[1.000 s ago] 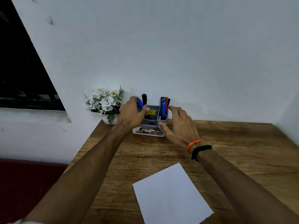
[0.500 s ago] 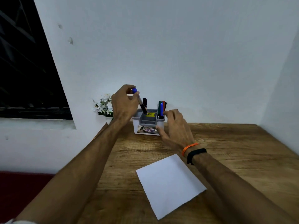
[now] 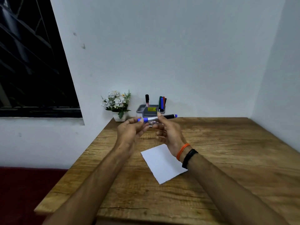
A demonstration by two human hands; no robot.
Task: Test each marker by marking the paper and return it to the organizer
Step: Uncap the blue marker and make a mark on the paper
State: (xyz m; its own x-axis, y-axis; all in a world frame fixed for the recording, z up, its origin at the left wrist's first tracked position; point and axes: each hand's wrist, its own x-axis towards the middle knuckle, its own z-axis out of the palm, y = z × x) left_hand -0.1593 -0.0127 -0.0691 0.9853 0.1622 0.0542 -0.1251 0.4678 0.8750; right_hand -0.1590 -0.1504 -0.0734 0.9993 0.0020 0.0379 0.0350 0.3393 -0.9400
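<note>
A blue marker (image 3: 152,119) lies level in the air in front of the grey organizer (image 3: 150,111). My left hand (image 3: 129,132) pinches its blue cap end. My right hand (image 3: 168,132) grips its barrel near the middle, and the dark end sticks out to the right. A black marker (image 3: 147,100) stands in the organizer's left part, and several coloured markers (image 3: 162,103) stand in its right part. The white paper (image 3: 162,163) lies on the wooden table (image 3: 227,159) below my right wrist.
A small pot of white flowers (image 3: 117,104) stands at the table's back left corner by the wall. A dark window (image 3: 32,62) is at the left. The table's left edge drops to a red floor.
My left hand lifted the blue marker out of the organizer and brought it toward me. My right hand left the organizer and took hold of the marker's barrel. The view shifted back.
</note>
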